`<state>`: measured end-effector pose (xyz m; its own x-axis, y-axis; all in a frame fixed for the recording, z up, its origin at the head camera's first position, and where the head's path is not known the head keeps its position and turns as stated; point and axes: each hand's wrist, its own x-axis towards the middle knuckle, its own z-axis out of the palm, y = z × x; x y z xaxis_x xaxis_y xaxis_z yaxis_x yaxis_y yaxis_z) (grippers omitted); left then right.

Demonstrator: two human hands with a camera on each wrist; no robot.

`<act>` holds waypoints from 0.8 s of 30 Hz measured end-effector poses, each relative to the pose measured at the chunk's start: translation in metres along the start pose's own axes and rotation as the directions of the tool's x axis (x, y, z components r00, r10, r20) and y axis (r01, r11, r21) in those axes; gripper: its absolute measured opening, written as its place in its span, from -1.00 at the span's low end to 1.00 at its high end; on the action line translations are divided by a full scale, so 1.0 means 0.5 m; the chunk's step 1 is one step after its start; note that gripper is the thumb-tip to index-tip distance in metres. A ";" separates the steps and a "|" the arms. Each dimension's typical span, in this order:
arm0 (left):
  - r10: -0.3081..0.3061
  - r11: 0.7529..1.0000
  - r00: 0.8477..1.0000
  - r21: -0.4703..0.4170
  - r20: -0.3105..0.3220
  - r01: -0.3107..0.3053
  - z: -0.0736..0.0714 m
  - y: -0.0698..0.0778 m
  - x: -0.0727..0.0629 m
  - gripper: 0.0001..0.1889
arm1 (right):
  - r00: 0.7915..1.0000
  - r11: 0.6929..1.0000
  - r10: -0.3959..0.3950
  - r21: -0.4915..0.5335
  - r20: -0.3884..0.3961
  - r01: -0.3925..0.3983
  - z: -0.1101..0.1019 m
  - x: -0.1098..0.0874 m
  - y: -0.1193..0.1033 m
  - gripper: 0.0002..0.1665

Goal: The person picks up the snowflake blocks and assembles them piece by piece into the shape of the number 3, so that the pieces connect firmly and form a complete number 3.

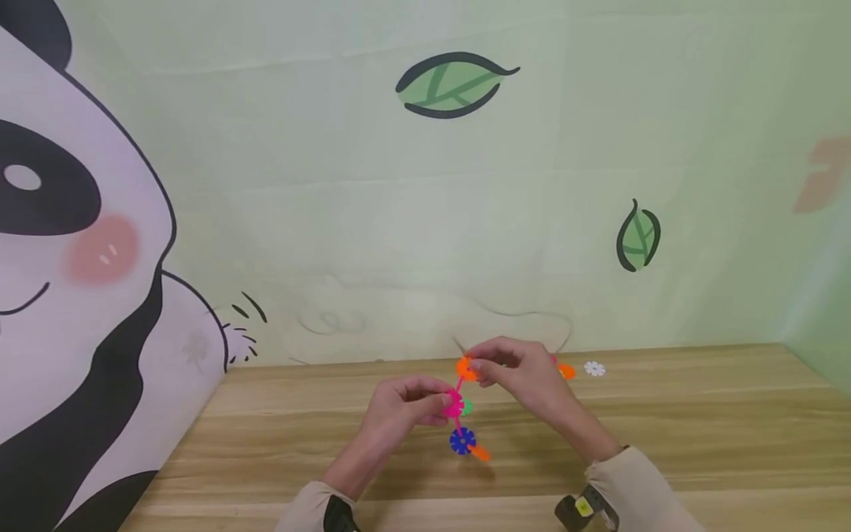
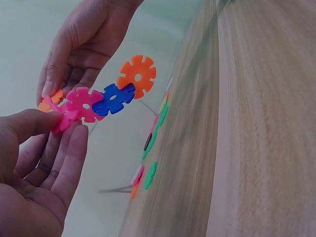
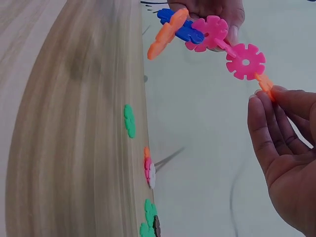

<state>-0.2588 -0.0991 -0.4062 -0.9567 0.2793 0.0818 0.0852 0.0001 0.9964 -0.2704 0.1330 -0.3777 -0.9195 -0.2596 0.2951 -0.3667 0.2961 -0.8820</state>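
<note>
Right sleeve (image 1: 645,491) foremost | left hand (image 1: 402,406) pinches pink disc (image 1: 453,404) | right hand (image 1: 523,371) pinches orange end disc (image 1: 466,369), farther along disc chain (image 3: 210,33)

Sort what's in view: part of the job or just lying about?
In the job:
disc chain
left hand, pinching pink disc
right hand, pinching orange end disc

Lying about, possibly spares:
lone green disc
other green discs
dark disc
white disc
loose pink disc
loose orange disc
</note>
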 end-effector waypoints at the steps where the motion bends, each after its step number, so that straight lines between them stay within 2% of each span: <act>1: 0.002 1.000 1.000 -0.001 0.001 -0.002 0.000 0.000 0.000 -0.79 | 1.000 1.000 0.003 -0.003 0.003 -0.003 0.001 0.000 0.000 -0.75; 16: 0.020 1.000 0.999 0.002 -0.035 -0.020 0.004 -0.002 0.002 -0.81 | 0.999 1.000 0.024 -0.017 0.028 -0.024 0.005 0.001 0.003 -0.82; 24: 0.022 1.000 0.999 -0.002 -0.046 -0.022 0.005 -0.001 0.001 -0.83 | 0.998 1.000 -0.004 -0.016 0.070 0.005 0.006 -0.001 -0.002 -0.80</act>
<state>-0.2587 -0.0963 -0.4068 -0.9663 0.2349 0.1050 0.1061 -0.0079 0.9943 -0.2689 0.1302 -0.3781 -0.9058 -0.3247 0.2723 -0.3737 0.3090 -0.8746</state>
